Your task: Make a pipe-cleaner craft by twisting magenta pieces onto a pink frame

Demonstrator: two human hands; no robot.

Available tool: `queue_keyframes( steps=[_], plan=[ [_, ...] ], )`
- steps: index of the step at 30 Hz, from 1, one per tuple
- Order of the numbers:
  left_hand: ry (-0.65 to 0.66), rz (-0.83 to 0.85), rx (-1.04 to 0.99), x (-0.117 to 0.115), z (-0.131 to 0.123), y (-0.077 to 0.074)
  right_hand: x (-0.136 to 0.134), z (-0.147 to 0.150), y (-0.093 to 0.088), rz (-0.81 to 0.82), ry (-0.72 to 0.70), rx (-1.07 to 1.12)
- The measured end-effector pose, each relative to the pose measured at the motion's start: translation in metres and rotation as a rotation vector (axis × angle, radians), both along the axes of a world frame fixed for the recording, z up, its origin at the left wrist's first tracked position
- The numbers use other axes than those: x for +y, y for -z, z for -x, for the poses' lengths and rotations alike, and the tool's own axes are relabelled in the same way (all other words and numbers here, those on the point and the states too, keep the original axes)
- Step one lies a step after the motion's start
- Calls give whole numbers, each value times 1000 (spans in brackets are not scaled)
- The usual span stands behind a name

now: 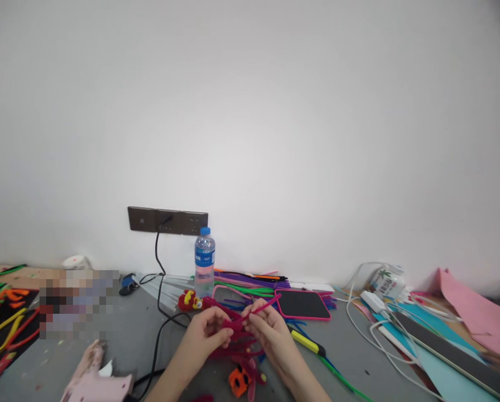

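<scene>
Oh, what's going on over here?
Someone is handling magenta pipe cleaners with bare hands, left hand and right hand close together above a grey table. An orange piece lies just below the hands. Behind them stand a water bottle and, lying flat to its right, a pink-edged dark-screened device.

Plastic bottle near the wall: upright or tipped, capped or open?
Upright, capped: the bottle stands vertically with its blue cap on top.
</scene>
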State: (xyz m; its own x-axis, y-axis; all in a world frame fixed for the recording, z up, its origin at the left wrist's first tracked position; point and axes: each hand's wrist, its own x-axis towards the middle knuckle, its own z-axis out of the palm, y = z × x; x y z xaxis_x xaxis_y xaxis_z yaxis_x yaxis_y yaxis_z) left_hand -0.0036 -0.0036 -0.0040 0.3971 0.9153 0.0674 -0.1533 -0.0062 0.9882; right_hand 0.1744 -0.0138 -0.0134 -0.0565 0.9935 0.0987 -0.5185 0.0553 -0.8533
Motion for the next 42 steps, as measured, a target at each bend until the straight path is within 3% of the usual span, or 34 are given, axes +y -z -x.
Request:
queue_keyframes(
  steps=[6,18,29,42],
  plan=[
    [-21,-19,29,-2,0,-7,4,0,8,-9,0,-45],
    [-18,-45,26,-6,1,-10,1,0,3,-18,-16,-89],
    [-66,-35,16,-1,2,0,-5,-1,-8,-125,-121,-232],
    [-200,-136,-6,-6,1,-8,-6,1,-12,-213,-37,-256]
  ],
)
